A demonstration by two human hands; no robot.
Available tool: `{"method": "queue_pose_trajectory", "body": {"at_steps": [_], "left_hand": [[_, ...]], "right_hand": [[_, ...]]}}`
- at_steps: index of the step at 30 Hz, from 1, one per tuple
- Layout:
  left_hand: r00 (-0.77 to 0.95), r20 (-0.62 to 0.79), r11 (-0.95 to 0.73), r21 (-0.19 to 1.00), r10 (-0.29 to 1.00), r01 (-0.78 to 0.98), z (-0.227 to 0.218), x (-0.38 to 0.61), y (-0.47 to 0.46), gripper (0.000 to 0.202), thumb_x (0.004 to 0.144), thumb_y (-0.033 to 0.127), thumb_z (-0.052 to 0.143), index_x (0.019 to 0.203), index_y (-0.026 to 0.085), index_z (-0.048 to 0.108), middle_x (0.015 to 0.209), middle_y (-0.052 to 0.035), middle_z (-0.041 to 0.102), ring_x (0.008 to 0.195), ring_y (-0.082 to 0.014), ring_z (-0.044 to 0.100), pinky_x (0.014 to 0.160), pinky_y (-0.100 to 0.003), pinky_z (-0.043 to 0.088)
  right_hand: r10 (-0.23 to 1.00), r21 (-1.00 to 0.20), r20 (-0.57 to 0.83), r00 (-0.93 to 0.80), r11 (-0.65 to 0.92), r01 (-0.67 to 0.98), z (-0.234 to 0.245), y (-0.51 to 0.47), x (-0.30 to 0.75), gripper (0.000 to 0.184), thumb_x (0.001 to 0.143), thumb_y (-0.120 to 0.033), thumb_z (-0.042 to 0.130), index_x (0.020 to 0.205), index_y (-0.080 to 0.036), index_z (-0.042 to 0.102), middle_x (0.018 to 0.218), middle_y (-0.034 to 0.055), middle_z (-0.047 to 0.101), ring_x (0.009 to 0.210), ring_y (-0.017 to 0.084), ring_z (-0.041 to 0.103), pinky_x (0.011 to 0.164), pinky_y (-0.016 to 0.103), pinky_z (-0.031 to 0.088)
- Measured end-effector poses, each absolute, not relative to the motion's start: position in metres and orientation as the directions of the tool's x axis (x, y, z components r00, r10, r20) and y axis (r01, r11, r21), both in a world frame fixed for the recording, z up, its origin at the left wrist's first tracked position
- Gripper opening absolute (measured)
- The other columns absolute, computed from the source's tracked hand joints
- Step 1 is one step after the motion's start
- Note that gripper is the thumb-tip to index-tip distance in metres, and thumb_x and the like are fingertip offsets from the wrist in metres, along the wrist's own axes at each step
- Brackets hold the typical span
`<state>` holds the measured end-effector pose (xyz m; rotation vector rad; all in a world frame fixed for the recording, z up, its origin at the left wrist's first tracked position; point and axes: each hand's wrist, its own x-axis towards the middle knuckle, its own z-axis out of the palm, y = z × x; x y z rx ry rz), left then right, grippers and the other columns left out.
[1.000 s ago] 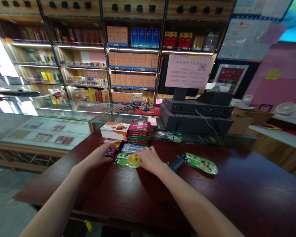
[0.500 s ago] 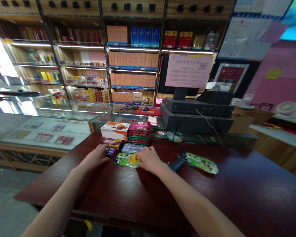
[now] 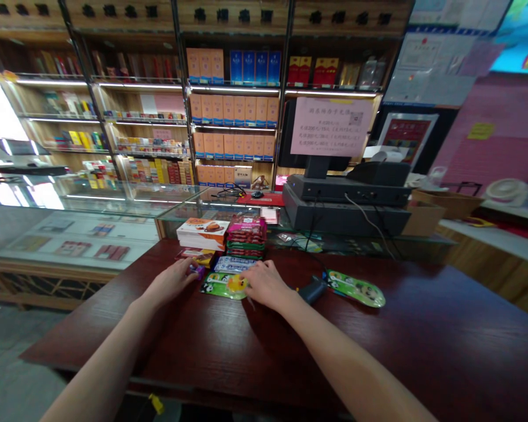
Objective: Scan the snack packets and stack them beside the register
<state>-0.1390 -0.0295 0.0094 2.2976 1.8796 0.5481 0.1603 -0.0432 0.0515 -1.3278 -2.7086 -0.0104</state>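
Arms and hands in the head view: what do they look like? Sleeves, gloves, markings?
Left hand and right hand: ungloved, five-fingered human hands. Left forearm and right forearm: slim, bare as far as the picture shows, no sleeve in view. No watch, bracelet, cable or marking visible on either. Rings: too small to tell.

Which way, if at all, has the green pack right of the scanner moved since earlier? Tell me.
No: against the register base, the green pack keeps its place; the slight shift is the whole view's.
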Motion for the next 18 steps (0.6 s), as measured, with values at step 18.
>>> {"method": "queue_pose_trajectory", "body": {"at_steps": [18], "left_hand": [[0.128, 0.185, -0.173, 0.252, 0.974, 0.952, 0.023, -0.117, -0.026, 0.027, 0.090, 0.044, 0.048, 0.101, 0.025, 0.063, 0.102, -0.0040, 0.073, 0.095, -0.0233, 0.069, 0.080, -0.030, 0.048]], "right_hand": [[0.806, -0.087, 0.169, -0.567, 0.585, 0.806, 0.061, -0.040, 0.186, 0.025, 0.092, -0.026, 0.061, 0.115, -0.025, 0.071, 0.119, 0.0071, 0.074, 0.113, 0.026, 0.058, 0.094, 0.039, 0.032]]}}
